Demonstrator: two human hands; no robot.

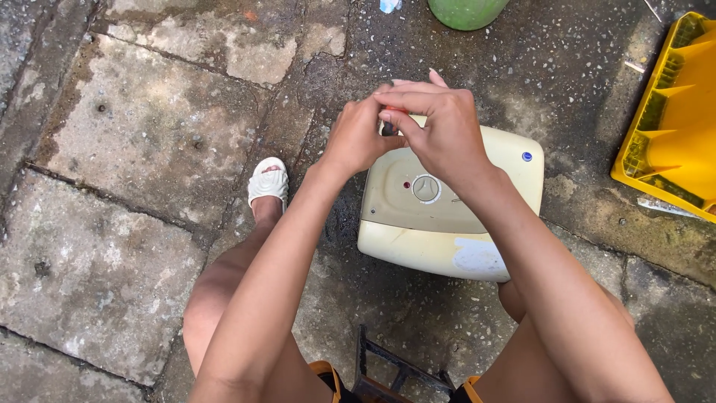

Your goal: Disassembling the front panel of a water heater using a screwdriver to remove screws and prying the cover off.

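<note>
Gripping small tool (391,119), hands (406,127) over heater (418,216)

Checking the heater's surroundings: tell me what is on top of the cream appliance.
Both hands, left and right, sit over the cream appliance, pinching a small red-tipped object. The fingers hide most of it.

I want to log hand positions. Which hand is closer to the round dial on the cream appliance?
Right. The right hand is just above the round dial; the left hand is farther, up and to the dial's left, on the cream appliance.
</note>
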